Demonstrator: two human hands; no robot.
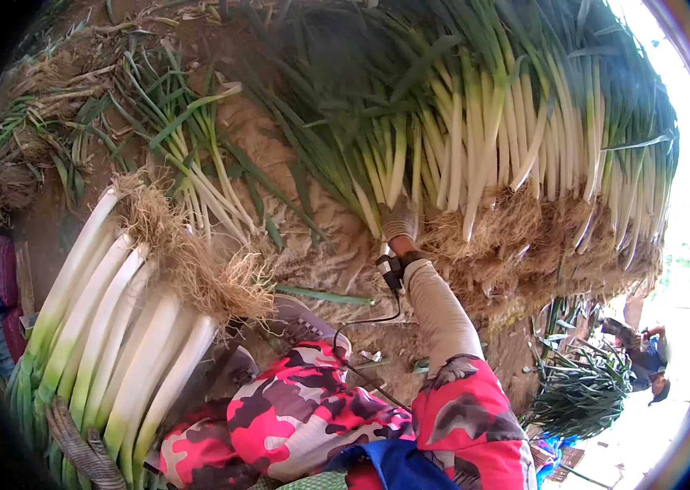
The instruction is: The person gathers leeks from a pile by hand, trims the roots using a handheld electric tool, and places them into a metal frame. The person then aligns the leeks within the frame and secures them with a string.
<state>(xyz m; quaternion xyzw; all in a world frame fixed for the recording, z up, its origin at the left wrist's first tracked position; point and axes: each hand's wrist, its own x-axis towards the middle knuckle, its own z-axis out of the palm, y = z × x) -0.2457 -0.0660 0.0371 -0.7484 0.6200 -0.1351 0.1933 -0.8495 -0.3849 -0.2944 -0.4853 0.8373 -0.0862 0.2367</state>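
Several thick leeks with white stems (108,327) and bushy roots stand at the left, roots up. My left hand (84,449), in a grey glove, is closed round their green part at the lower left. Out in front, my gloved right hand (399,219) reaches to the near left end of a big pile of leeks (492,122). Its fingers are closed on the lower white end of a leek there, partly hidden by the hand itself. A wrist device with a cable sits on that arm.
Loose thin leeks (206,184) lie on the earth left of the pile. Root waste (2,175) is heaped at the far left. Colourful cloth (2,294) lies below it. At the right, another person (651,355) is beside a bundle of green leaves (582,388).
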